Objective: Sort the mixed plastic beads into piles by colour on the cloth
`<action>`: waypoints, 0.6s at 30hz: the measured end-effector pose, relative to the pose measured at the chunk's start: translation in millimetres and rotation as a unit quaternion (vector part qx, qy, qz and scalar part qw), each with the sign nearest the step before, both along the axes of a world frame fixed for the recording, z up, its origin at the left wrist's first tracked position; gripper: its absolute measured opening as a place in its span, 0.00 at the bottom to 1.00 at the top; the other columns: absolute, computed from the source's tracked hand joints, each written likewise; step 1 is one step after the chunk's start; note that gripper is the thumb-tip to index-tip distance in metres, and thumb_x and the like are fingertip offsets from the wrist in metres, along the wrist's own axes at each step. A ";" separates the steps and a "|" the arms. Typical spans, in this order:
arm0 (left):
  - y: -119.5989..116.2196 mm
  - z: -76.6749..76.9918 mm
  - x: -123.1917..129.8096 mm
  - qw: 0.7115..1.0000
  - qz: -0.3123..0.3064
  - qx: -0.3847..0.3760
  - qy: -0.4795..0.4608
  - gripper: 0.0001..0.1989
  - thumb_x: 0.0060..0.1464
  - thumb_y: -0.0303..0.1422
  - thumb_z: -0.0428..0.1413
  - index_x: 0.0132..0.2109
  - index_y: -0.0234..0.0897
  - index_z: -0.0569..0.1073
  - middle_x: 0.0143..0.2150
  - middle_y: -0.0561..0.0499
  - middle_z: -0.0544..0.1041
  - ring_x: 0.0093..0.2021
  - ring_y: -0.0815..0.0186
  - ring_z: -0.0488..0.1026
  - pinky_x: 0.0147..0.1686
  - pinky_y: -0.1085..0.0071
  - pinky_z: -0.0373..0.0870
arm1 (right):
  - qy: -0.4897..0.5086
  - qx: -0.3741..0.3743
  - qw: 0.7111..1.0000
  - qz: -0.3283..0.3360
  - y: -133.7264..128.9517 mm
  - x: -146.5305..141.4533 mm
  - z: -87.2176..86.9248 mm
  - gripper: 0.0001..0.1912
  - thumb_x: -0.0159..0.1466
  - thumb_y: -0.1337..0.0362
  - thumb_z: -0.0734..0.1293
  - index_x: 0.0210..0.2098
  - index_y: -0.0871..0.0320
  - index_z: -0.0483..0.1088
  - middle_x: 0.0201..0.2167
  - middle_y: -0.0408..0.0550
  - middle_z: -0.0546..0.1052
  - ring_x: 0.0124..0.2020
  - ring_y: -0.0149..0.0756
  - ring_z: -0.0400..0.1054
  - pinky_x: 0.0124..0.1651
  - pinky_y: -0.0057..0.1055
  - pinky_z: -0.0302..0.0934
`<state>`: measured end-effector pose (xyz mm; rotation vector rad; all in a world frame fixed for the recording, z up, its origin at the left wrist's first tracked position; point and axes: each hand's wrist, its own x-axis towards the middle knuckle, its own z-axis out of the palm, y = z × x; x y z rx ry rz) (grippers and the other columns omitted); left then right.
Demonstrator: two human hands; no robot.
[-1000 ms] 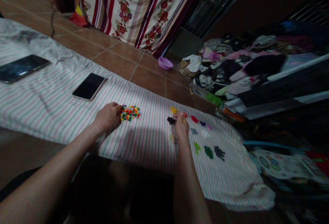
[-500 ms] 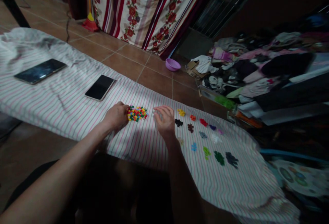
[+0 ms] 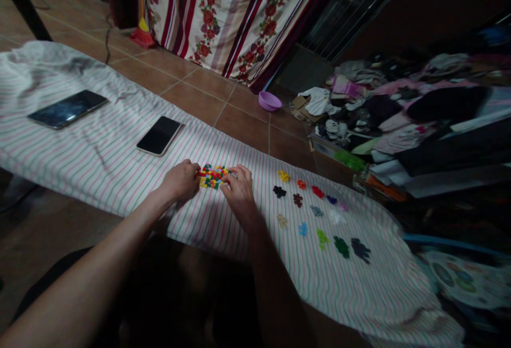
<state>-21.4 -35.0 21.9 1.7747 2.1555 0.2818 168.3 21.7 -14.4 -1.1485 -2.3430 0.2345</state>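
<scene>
On the striped cloth, both hands bracket the mixed pile of small coloured pieces. The left hand rests half-curled at one edge; the right hand has fingers loosely bent at the other (whether either grips a piece, I cannot tell). A sideways nudge could scatter pieces, and tugging the wrinkled cloth might disturb the black cluster.

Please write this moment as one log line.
left hand: at mixed pieces | right hand: fingers at their other side | phone: on cloth
</scene>
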 end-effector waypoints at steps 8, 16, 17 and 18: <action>1.0 -4.3 -0.6 1.000 -0.023 -0.002 0.015 0.17 0.59 0.31 0.47 0.52 0.36 0.73 0.47 0.44 0.74 0.45 0.61 0.75 0.43 0.69 0.69 | 0.035 0.016 0.999 0.006 3.2 -2.0 0.9 0.05 0.60 0.67 0.66 0.32 0.55 0.75 0.46 0.53 0.74 0.59 0.49 0.57 0.61 0.48 0.56; -0.9 -6.0 2.5 0.999 -0.005 0.022 0.023 0.16 0.61 0.30 0.44 0.51 0.33 0.70 0.48 0.41 0.75 0.46 0.59 0.75 0.42 0.67 0.69 | 0.073 -0.010 0.997 0.031 7.2 -0.8 14.7 0.07 0.64 0.66 0.62 0.36 0.56 0.72 0.37 0.50 0.77 0.46 0.43 0.67 0.54 0.40 0.60; -1.7 -4.2 2.4 0.999 -0.001 0.021 0.025 0.15 0.60 0.30 0.44 0.50 0.32 0.70 0.48 0.41 0.75 0.46 0.59 0.75 0.42 0.66 0.69 | 0.076 -0.015 0.997 0.027 6.9 -0.6 15.7 0.06 0.64 0.66 0.62 0.36 0.56 0.72 0.37 0.50 0.77 0.45 0.42 0.67 0.53 0.39 0.61; -2.7 -2.0 2.1 0.999 0.001 0.019 0.027 0.15 0.60 0.31 0.44 0.50 0.32 0.70 0.47 0.41 0.76 0.46 0.59 0.75 0.41 0.66 0.69 | 0.078 -0.018 0.997 0.023 6.6 -0.2 16.4 0.06 0.63 0.67 0.62 0.36 0.56 0.71 0.37 0.50 0.77 0.45 0.42 0.67 0.52 0.39 0.61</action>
